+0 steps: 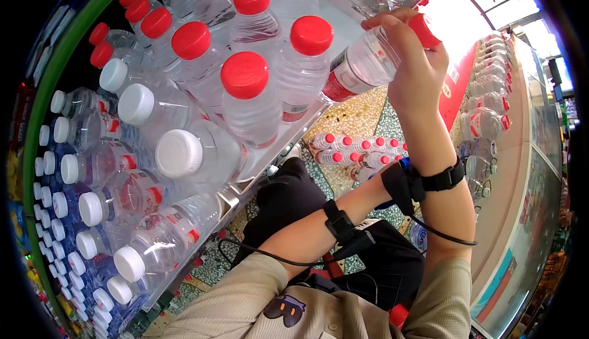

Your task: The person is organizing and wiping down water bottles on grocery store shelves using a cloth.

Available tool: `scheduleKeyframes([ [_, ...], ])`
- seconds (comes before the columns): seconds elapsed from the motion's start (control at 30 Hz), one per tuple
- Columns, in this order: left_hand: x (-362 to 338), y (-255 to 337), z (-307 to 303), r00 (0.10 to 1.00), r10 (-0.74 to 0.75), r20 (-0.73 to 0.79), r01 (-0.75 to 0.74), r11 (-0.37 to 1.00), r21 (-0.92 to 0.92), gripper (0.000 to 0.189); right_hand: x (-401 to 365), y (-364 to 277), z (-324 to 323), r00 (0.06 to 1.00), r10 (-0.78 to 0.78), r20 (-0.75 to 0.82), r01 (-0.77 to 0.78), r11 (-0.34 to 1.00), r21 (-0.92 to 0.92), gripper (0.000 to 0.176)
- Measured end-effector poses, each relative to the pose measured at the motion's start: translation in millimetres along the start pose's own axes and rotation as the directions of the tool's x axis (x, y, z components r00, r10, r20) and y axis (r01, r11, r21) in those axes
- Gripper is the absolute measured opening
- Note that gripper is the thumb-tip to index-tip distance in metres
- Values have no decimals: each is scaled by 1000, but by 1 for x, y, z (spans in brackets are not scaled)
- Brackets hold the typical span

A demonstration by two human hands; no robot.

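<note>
One bottle (367,66) is in the right hand (417,72), whose fingers close around its neck, next to the red cap. It hangs in the air just beyond the right edge of the white shelf (347,25). Its long axis slants, cap toward the far right, base toward the near left; whether the base touches the shelf edge I cannot tell. The left arm (299,238) reaches the right wrist, where its hand is hidden, so I cannot tell its state.

At least ten red-capped bottles (248,109) crowd the shelf, with three larger-looking white-capped bottles (205,155) on their near left. Open tiled floor (362,115) lies between shelf and right-hand worktop (506,173); at least eight red-capped bottles stand there in a group (362,149).
</note>
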State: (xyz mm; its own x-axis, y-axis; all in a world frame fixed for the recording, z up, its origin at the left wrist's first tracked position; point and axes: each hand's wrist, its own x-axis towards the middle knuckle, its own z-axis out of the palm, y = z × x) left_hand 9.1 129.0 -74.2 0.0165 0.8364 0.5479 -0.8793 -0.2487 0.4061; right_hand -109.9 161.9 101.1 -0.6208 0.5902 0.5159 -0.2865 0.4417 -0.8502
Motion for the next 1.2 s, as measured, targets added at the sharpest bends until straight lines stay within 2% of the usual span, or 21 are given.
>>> scheduleKeyframes([
  [0.1,9,2,4,989,-25,-145,27,1000,11,35,7,-5,21,998,57,5,-57,994,97,19],
  [0.23,12,4,3,980,-25,-197,33,999,40,37,16,18,33,999,42,22,-44,995,90,22],
  [0.33,10,3,1,980,1,-199,13,998,69,38,11,20,44,972,223,-70,-208,962,177,25],
  [0.43,3,1,-3,981,48,-187,-27,993,115,40,18,33,32,974,121,191,-182,919,349,37],
  [0.53,-5,2,-6,982,114,-153,-83,978,193,41,24,46,42,999,-34,-6,34,957,288,50],
  [0.57,-9,4,-8,980,138,-145,-104,970,222,42,19,26,37,975,165,146,-217,836,504,38],
  [0.63,-8,15,6,965,161,-206,-79,931,356,40,15,3,7,971,180,154,-234,837,494,44],
  [0.67,-8,19,4,962,154,-224,-55,918,393,31,14,-4,-15,970,185,160,-241,839,488,47],
  [0.7,-6,23,1,955,148,-256,-16,890,455,23,12,-10,-47,975,85,207,-168,890,425,43],
  [0.73,-3,27,-5,947,125,-296,51,850,524,18,8,-15,-84,965,-9,262,-89,928,361,49],
  [0.8,6,36,-16,925,72,-373,241,648,723,23,-30,-23,-146,999,30,15,-31,997,72,42],
  [0.83,8,43,-16,915,73,-396,304,519,799,31,-52,-17,-178,980,128,-150,-127,992,12,34],
  [0.87,9,53,-3,903,119,-412,271,586,763,31,-78,-5,-211,926,207,-317,-227,973,-29,26],
  [0.9,10,64,9,889,165,-427,229,648,726,34,-108,9,-241,867,299,-398,-370,922,-113,28],
  [0.93,11,66,19,844,122,-523,187,847,498,32,-141,27,-268,790,375,-485,-508,843,-177,29],
  [0.97,13,68,29,786,77,-613,65,976,206,31,-179,50,-292,688,506,-520,-675,710,-202,30],
  [1.0,14,69,39,719,31,-694,-95,994,-54,30,-216,75,-310,558,617,-555,-812,544,-211,31],
  [1.03,12,72,40,689,-7,-725,-123,984,-127,30,-249,97,-321,413,689,-595,-890,444,-103,38],
  [1.07,9,72,36,683,-25,-730,-78,991,-107,31,-280,121,-328,258,749,-611,-942,335,13,46],
  [1.13,3,74,26,684,-32,-729,5,999,-39,32,-336,179,-344,80,738,-670,-997,51,-63,66],
  [1.2,4,70,15,681,-29,-732,57,998,14,33,-361,205,-330,93,666,-740,-988,-30,-151,78],
])
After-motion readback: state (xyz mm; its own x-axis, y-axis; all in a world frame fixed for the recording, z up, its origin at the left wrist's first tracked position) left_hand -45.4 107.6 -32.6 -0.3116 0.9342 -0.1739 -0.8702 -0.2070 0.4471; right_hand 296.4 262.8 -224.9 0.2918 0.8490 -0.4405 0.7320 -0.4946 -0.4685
